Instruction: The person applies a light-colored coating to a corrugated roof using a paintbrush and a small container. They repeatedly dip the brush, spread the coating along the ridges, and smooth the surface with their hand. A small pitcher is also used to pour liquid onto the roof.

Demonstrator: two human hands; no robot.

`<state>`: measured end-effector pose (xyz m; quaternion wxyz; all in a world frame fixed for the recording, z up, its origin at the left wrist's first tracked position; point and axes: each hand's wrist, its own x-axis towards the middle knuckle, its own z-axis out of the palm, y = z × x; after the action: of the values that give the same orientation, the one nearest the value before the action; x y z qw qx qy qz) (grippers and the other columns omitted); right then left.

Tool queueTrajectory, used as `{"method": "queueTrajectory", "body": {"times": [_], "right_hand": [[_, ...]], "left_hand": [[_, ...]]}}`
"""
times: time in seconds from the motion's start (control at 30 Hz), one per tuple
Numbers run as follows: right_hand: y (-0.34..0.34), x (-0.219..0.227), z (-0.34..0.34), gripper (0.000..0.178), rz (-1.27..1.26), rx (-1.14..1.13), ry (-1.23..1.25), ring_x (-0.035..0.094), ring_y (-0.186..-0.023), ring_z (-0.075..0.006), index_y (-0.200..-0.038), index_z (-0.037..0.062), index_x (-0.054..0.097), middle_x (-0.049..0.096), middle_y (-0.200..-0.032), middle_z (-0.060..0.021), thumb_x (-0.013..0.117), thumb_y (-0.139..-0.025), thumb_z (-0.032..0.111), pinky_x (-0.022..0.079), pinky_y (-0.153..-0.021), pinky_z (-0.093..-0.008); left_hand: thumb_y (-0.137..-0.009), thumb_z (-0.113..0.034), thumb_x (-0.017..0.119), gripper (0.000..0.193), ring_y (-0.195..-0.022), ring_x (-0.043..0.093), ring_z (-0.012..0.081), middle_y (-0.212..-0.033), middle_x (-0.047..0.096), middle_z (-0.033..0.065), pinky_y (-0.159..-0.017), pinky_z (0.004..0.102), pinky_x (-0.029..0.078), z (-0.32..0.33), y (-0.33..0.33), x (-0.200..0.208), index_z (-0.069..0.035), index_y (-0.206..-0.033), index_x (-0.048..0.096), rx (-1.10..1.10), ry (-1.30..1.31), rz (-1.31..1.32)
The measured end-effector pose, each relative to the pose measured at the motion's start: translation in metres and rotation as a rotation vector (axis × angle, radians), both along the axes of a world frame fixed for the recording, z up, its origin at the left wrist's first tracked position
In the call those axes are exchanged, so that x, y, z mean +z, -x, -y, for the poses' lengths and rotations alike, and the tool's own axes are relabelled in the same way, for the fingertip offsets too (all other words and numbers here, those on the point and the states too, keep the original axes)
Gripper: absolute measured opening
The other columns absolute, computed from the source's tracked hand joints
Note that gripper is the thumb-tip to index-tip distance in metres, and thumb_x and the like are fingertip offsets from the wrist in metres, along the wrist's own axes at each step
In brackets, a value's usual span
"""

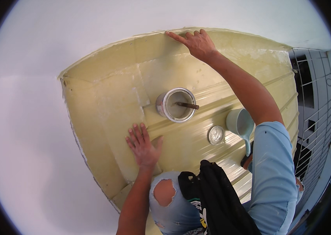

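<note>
My left hand point(143, 144) lies flat, fingers spread, on the yellowish glossy ribbed surface point(107, 105) near its lower part. My right hand point(196, 42) reaches far up and presses its fingertips on the top edge of that surface, where it meets the white wall. Neither hand holds anything. Between them stands an open metal can point(175, 104) of pale liquid with a brown stick or brush handle point(187, 105) resting in it.
A round can lid point(216, 134) lies right of the left hand. A pale green scoop with a handle point(240, 124) sits beside my right arm. White wall point(28, 129) surrounds the surface; tiled wall and metal grille point(314, 117) drop away at right. My knee shows through torn jeans point(164, 192).
</note>
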<state>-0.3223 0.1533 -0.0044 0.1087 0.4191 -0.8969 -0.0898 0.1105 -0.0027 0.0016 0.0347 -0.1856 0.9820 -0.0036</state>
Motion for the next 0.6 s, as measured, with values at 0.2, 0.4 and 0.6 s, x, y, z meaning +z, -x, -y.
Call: {"method": "queueTrajectory", "body": {"times": [0.2, 0.4, 0.6], "right_hand": [[-0.016, 0.002, -0.005, 0.099, 0.062, 0.011, 0.036, 0.066, -0.073, -0.0221, -0.170, 0.0448, 0.006, 0.070, -0.096, -0.0048, 0.061, -0.097, 0.006, 0.049, -0.077, -0.0391], [-0.013, 0.010, 0.045, 0.097, -0.039, 0.111, 0.145, 0.065, -0.070, -0.0207, -0.169, 0.0467, 0.010, 0.068, -0.088, -0.0035, 0.061, -0.097, 0.006, 0.048, -0.075, -0.0372], [-0.009, 0.005, 0.013, 0.099, -0.025, 0.071, 0.043, 0.064, -0.068, -0.0205, -0.169, 0.0452, 0.012, 0.066, -0.083, -0.0024, 0.061, -0.094, 0.004, 0.047, -0.074, -0.0366]], "left_hand": [[-0.092, -0.062, 0.069, 0.101, -0.159, 0.021, 0.0445, -0.173, 0.023, 0.0209, -0.125, 0.0667, 0.017, 0.000, 0.000, 0.000, -0.006, -0.166, 0.030, -0.004, -0.008, -0.024], [-0.092, -0.062, 0.069, 0.101, -0.159, 0.022, 0.0446, -0.173, 0.023, 0.0209, -0.125, 0.0666, 0.018, -0.001, 0.002, 0.001, -0.006, -0.166, 0.030, 0.006, -0.004, 0.010], [-0.092, -0.062, 0.069, 0.101, -0.159, 0.022, 0.0445, -0.174, 0.022, 0.0206, -0.126, 0.0666, 0.018, -0.001, -0.007, 0.002, -0.006, -0.166, 0.029, -0.003, -0.001, 0.002]]}}
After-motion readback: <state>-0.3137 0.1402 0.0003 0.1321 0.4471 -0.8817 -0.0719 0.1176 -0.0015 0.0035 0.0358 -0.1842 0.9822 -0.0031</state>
